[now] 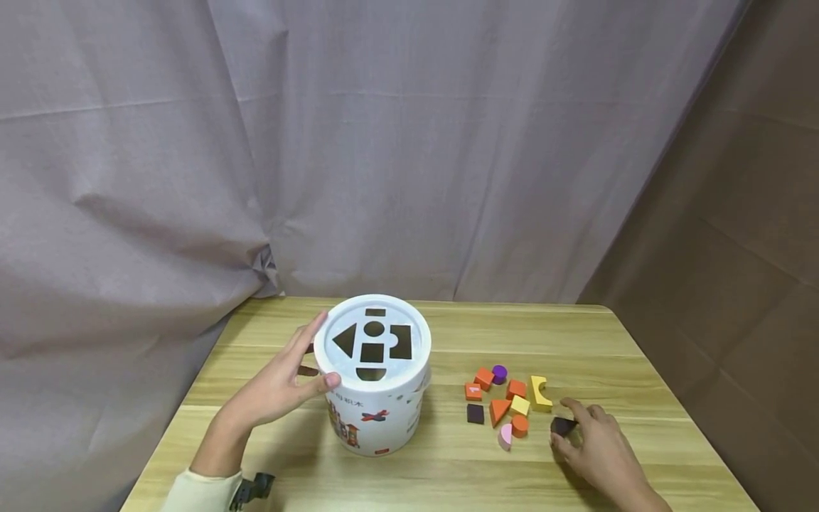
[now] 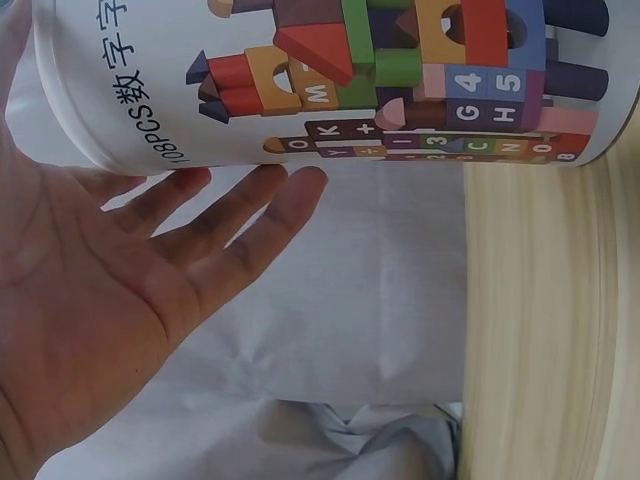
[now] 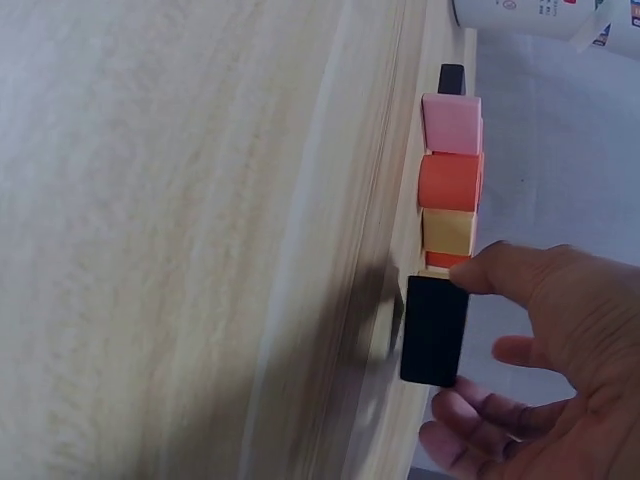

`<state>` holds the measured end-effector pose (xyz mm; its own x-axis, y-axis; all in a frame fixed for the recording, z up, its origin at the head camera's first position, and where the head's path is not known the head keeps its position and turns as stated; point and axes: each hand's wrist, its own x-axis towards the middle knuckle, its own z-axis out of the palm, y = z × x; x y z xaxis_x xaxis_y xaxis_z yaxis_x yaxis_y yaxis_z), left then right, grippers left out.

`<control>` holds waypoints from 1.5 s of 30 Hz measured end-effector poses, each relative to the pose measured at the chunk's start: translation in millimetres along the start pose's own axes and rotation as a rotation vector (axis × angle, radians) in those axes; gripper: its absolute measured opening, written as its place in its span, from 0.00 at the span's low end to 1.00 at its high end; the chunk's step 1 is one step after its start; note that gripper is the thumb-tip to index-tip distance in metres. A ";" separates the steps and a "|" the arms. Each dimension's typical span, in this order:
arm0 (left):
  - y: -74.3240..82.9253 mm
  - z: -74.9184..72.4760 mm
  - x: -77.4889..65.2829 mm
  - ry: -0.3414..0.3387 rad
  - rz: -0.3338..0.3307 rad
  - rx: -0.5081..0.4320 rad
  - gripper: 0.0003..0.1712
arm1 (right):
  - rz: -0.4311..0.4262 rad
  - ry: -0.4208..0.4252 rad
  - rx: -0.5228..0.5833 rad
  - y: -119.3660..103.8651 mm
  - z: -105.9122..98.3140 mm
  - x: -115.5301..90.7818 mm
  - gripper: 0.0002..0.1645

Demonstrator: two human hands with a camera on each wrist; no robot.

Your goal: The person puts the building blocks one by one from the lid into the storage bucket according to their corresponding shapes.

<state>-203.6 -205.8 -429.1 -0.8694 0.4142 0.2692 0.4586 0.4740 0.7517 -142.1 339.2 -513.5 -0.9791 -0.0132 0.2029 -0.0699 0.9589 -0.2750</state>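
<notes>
A white bucket (image 1: 377,419) stands upright on the table, and its lid (image 1: 348,370) has several shaped holes. My left hand (image 1: 281,387) rests against the bucket's left side, thumb and index finger at the lid's rim. In the left wrist view its fingers (image 2: 235,205) lie fairly straight along the printed wall. At the right, my right hand (image 1: 598,441) pinches a black triangular block (image 1: 563,426) between thumb and fingers. In the right wrist view this black block (image 3: 434,330) shows a rectangular side face, close to the tabletop.
Between bucket and right hand lie several loose blocks: a yellow arch (image 1: 539,395), a purple cylinder (image 1: 499,374), an orange triangle (image 1: 500,411), a pink half-round (image 1: 505,436) and a black square block (image 1: 475,414). A grey curtain (image 1: 409,156) hangs behind the wooden table (image 1: 448,476).
</notes>
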 end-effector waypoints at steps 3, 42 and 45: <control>0.7 -0.2 0.2 0.004 -0.013 0.006 0.63 | -0.007 0.039 0.020 -1.0 -0.4 -1.1 0.42; -0.2 0.8 0.1 -0.009 -0.014 -0.032 0.64 | -0.491 0.367 0.243 -85.9 -67.1 52.4 0.47; -0.2 1.4 0.4 -0.011 -0.015 -0.030 0.64 | -0.527 0.370 0.257 -94.1 -70.9 57.8 0.46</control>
<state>-203.7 -204.7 -430.0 -0.8740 0.4160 0.2511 0.4396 0.4569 0.7733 -178.5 268.2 -409.2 -0.6760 -0.3178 0.6649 -0.6060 0.7531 -0.2561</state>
